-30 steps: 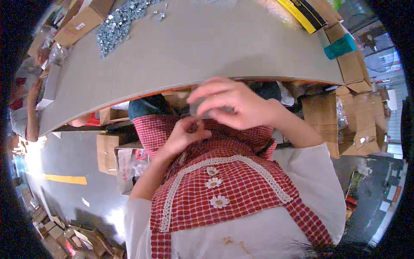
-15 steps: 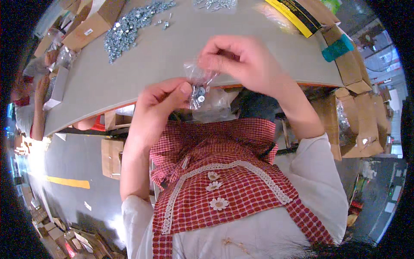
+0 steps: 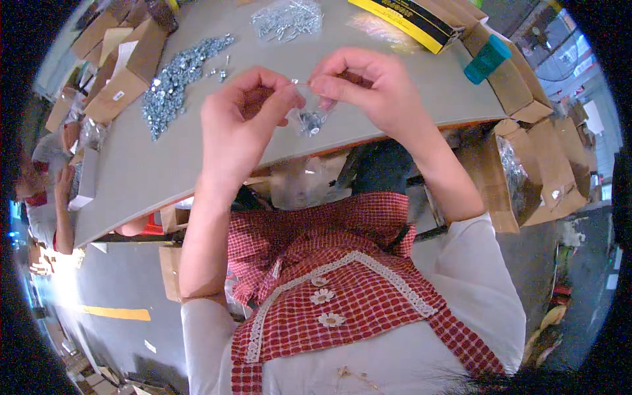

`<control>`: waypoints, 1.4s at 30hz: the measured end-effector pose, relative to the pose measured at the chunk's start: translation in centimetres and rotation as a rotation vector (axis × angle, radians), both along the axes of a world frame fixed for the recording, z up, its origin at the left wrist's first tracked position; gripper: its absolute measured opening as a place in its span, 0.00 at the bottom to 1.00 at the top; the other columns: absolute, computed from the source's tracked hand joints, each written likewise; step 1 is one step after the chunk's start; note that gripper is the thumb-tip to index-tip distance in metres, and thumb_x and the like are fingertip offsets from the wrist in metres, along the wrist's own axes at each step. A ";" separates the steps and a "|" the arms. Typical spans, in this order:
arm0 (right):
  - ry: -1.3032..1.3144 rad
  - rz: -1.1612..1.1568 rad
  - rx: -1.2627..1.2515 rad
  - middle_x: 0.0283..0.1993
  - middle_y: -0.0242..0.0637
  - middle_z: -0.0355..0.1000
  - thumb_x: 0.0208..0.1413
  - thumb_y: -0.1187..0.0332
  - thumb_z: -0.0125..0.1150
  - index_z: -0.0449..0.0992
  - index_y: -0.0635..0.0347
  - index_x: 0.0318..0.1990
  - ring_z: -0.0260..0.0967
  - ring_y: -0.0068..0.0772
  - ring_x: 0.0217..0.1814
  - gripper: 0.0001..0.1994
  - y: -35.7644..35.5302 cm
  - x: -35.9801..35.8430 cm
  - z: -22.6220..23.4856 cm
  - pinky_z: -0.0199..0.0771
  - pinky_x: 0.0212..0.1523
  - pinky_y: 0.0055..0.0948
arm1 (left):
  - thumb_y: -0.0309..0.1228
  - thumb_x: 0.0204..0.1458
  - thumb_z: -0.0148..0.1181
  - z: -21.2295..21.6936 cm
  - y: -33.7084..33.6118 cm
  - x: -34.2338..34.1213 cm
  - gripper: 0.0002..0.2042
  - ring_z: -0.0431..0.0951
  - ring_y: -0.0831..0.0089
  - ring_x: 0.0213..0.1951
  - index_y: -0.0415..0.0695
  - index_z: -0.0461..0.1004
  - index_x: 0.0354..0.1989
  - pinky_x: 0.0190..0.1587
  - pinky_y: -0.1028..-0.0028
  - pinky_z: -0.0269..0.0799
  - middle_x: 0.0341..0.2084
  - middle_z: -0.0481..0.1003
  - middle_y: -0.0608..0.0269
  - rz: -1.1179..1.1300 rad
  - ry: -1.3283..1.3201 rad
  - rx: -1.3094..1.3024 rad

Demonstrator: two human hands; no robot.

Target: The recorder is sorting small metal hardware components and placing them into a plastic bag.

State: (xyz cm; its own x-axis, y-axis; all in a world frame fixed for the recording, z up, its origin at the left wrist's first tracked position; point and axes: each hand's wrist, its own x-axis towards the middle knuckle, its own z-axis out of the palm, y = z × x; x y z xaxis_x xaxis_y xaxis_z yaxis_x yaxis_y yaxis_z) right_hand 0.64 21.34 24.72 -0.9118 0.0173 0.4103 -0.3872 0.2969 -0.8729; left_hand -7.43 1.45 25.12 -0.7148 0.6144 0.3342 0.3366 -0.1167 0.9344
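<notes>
1. A broad bare stretch of the grey worktop (image 3: 164, 171) is left open below the left hand (image 3: 237, 125) toward the near edge.
2. The far left is blocked by a heap of silver screws (image 3: 174, 76) and the cardboard boxes (image 3: 125, 72) just beside it.
3. The far middle is taken up by a bag of screws (image 3: 286, 18).
4. The right side is hemmed in by a yellow-and-black box (image 3: 415, 20) and a teal block (image 3: 486, 59), with bare worktop left between them and the right hand (image 3: 375, 92).

The small bag (image 3: 309, 108) is clear, glossy plastic holding shiny metal screws. The table (image 3: 164, 171) is matt, smooth grey board. The far-left pile of screws (image 3: 178, 76) glints silver beside dull brown cardboard boxes (image 3: 125, 79).
</notes>
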 end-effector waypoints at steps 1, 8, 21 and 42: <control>-0.001 -0.017 0.001 0.35 0.32 0.76 0.61 0.72 0.63 0.78 0.65 0.41 0.73 0.20 0.35 0.06 0.3 0.1 -0.2 0.75 0.40 0.23 | 0.26 0.58 0.60 0.2 0.5 0.0 0.05 0.79 0.80 0.31 0.37 0.77 0.33 0.34 0.80 0.73 0.27 0.81 0.64 0.022 0.022 -0.031; 0.059 -0.023 0.010 0.31 0.30 0.77 0.59 0.67 0.64 0.78 0.62 0.38 0.75 0.19 0.35 0.07 1.0 0.0 -1.2 0.75 0.37 0.23 | 0.24 0.55 0.59 -0.2 2.3 0.0 0.04 0.79 0.81 0.29 0.36 0.75 0.30 0.34 0.78 0.73 0.23 0.79 0.63 0.026 0.253 -0.094; -0.297 0.206 -0.214 0.23 0.27 0.69 0.63 0.58 0.61 0.78 0.59 0.35 0.66 0.19 0.25 0.13 3.1 2.5 -1.0 0.65 0.28 0.24 | 0.24 0.55 0.58 -1.2 3.1 0.3 0.03 0.76 0.77 0.29 0.40 0.74 0.29 0.33 0.76 0.73 0.26 0.76 0.65 -0.149 -0.229 0.066; -0.364 0.066 -0.585 0.40 0.42 0.79 0.59 0.71 0.64 0.75 0.70 0.49 0.80 0.34 0.41 0.14 3.4 8.1 -6.3 0.81 0.47 0.32 | 0.31 0.61 0.53 -6.8 7.3 -0.4 0.07 0.78 0.71 0.40 0.40 0.74 0.39 0.44 0.69 0.79 0.35 0.76 0.61 -0.327 -0.783 0.185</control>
State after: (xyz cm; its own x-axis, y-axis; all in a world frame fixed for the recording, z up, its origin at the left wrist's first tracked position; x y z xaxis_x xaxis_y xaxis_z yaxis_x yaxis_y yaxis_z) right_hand 8.78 24.71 18.40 -0.9965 0.0818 0.0178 -0.0399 -0.2766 -0.9602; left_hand -7.79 8.77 18.30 -0.5777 0.8137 -0.0648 -0.4725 -0.2685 0.8394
